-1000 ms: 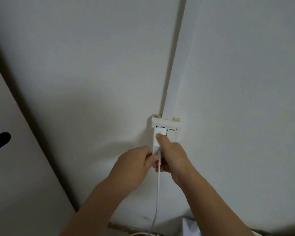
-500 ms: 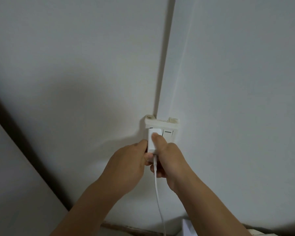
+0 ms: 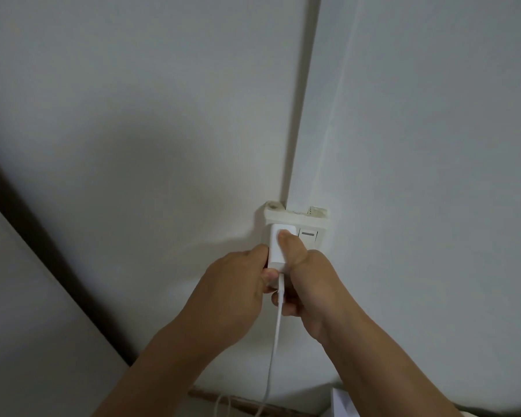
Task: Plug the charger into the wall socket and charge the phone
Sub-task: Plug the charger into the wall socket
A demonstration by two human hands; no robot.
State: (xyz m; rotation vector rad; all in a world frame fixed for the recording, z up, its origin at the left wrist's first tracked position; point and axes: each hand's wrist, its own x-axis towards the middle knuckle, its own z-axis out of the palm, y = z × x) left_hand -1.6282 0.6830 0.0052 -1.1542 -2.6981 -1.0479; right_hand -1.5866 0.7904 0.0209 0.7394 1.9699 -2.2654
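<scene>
A white charger [image 3: 276, 248] sits against the left half of a white wall socket [image 3: 298, 220] mounted on the wall. My right hand [image 3: 309, 281] grips the charger, its thumb pressed flat on the charger's top face. My left hand [image 3: 232, 293] holds the charger's left side and lower end. A white cable [image 3: 273, 350] leaves the charger's bottom and hangs down between my forearms. The socket's right half carries a rocker switch [image 3: 309, 235]. The phone is not in view, and the charger's pins are hidden.
A white cable duct [image 3: 301, 115] runs up the wall from the socket. A pale cabinet side [image 3: 27, 296] with a dark gap beside it stands at the left. A brown skirting strip [image 3: 238, 403] and a white object [image 3: 342, 401] lie at the bottom.
The charger has moved up against the socket and the dark slots that showed beside it are covered. My left hand has closed in around the charger. The view has shifted right.
</scene>
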